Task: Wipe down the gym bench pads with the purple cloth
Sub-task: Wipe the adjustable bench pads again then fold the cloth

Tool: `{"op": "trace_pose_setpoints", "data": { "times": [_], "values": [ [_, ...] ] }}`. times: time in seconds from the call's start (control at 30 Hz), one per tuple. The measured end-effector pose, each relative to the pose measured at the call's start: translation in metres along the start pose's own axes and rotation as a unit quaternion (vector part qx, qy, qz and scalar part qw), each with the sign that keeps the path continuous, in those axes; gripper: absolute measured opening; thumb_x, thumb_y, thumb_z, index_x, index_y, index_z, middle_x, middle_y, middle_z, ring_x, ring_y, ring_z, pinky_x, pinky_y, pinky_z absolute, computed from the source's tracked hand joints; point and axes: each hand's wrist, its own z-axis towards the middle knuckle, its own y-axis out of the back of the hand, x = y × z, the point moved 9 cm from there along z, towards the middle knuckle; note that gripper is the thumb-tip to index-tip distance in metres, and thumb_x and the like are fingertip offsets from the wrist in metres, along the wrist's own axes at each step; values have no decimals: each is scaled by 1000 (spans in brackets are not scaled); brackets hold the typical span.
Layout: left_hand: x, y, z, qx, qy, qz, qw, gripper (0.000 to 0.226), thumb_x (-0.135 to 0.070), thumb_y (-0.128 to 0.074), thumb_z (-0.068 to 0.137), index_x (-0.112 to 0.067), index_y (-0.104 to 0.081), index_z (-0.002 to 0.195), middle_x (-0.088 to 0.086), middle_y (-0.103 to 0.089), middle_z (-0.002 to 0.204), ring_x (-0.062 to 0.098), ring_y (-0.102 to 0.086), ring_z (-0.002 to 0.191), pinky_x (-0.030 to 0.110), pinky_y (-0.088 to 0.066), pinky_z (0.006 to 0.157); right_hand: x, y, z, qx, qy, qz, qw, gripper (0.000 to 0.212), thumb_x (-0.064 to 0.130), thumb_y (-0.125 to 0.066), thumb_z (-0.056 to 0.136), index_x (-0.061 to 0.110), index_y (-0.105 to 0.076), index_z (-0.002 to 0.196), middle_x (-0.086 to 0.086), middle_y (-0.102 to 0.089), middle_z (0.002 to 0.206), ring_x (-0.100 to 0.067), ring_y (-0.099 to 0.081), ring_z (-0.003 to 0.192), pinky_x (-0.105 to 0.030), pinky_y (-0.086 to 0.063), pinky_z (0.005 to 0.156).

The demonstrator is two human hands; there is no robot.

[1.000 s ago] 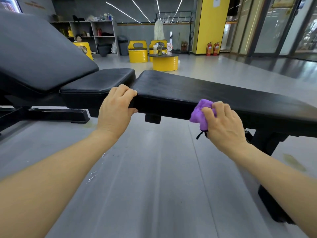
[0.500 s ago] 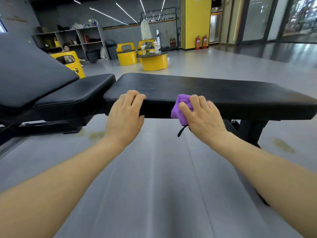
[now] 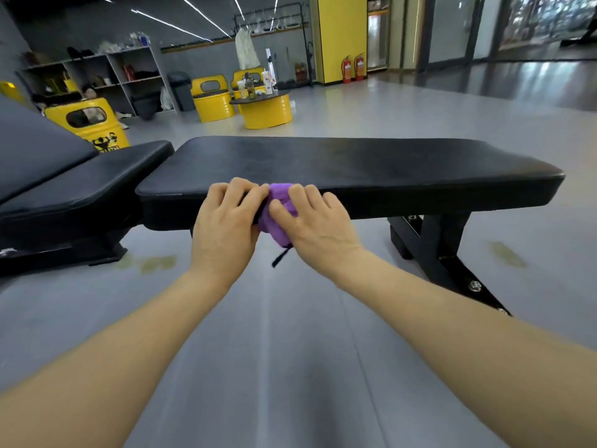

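A long flat black bench pad [image 3: 355, 163] runs across the middle of the view. The bunched purple cloth [image 3: 278, 205] is pressed against its near side edge, with a black tag hanging below. My right hand [image 3: 313, 221] grips the cloth from the right. My left hand [image 3: 226, 221] rests on the pad's near edge just left of the cloth, fingers curled over the rim and touching the cloth. A second bench with a black seat pad [image 3: 84, 185] and a raised back pad [image 3: 35, 150] stands to the left.
The flat bench's black steel leg and foot [image 3: 442, 253] reach toward me at the right. Yellow drum seats [image 3: 213, 98] and a yellow drum table [image 3: 266, 108] with bottles stand behind, before grey shelves [image 3: 97, 76]. Grey floor with faint stains lies below my arms.
My right hand slid the cloth leftward along the pad's near edge until it met my left hand. The view swung so the flat bench is more centred.
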Motion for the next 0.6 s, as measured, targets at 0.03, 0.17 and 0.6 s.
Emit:
{"op": "trace_pose_setpoints", "data": {
  "times": [0.03, 0.17, 0.6],
  "values": [
    [1, -1, -1, -2, 4, -1, 1000, 51, -4, -78, 66, -11, -61, 114, 5, -59, 103, 25, -42, 91, 35, -45, 74, -16, -2, -11, 5, 17, -10, 1000, 31, 8, -41, 74, 14, -41, 104, -11, -35, 96, -27, -37, 76, -32, -24, 56],
    [0, -4, -4, -21, 21, -25, 999, 60, 3, -79, 60, -9, -61, 116, 6, -60, 104, 22, -37, 93, 36, -46, 77, -97, -4, -53, 66, -45, -8, 997, 47, 7, -63, 60, 10, -41, 102, -19, -49, 90, -32, -51, 69, -33, -37, 50],
    [3, -4, -5, -25, 35, -17, 999, 61, 3, -79, 60, -10, -61, 116, 6, -60, 105, 22, -36, 94, 36, -47, 76, -65, -2, -26, 51, -81, 33, 995, 31, 15, -42, 70, 14, -39, 101, -17, -48, 94, -31, -50, 70, -33, -34, 51]
  ]
}}
